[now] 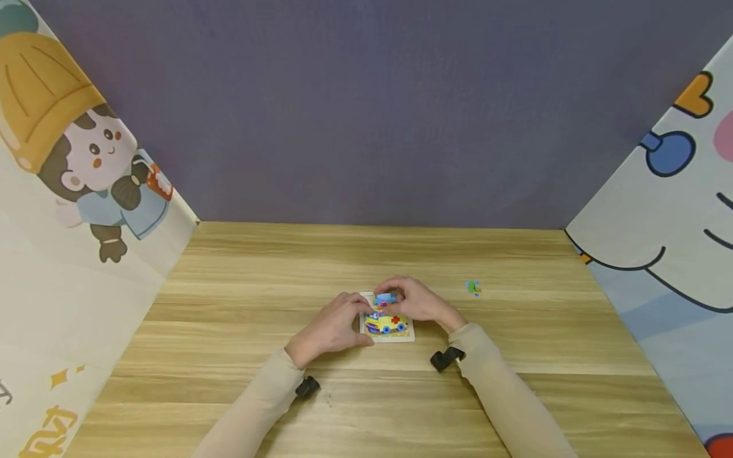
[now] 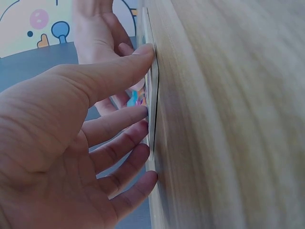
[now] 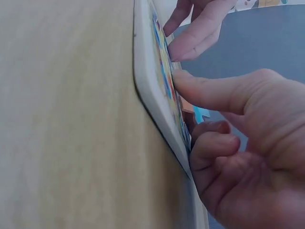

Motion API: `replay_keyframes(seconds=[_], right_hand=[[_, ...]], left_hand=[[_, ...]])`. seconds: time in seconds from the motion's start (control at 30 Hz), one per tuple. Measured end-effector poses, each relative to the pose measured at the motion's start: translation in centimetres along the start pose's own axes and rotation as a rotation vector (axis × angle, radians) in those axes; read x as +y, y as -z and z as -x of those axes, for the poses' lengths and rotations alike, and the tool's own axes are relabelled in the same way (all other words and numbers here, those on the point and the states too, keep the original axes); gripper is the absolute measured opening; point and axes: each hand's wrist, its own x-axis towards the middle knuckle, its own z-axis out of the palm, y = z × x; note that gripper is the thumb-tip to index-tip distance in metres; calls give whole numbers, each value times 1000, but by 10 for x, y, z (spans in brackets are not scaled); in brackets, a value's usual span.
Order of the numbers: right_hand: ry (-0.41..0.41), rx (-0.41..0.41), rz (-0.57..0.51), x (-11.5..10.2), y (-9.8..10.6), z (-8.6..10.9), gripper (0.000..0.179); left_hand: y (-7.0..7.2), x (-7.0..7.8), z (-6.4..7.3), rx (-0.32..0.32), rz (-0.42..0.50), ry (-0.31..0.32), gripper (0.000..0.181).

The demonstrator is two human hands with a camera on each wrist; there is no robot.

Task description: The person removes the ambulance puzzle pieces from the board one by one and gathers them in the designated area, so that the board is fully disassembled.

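The surface (image 1: pixel 378 407) extends forward to a back wall (image 1: pixel 372 114), with a left panel (image 1: pixel 51 299) along its left side and a right panel (image 1: pixel 641 235) along its right. A puzzle tray (image 1: pixel 395 340) lies on it near the middle, joined pieces (image 1: pixel 392 326) inside its rim. The left grip (image 1: pixel 336 323) is at the tray's left edge; the right grip (image 1: pixel 420 302), to the right, holds a piece (image 1: pixel 385 299) over the tray's back part. A loose piece (image 1: pixel 473 287) lies on the surface to the right of the tray, apart from it.
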Motion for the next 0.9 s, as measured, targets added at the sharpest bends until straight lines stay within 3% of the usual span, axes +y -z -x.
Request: replay_keyframes(seconds=[0.9], right_hand=[[-33, 52, -32, 12, 11, 16, 45]], left_hand=[[0, 1, 0, 7, -12, 11, 55]])
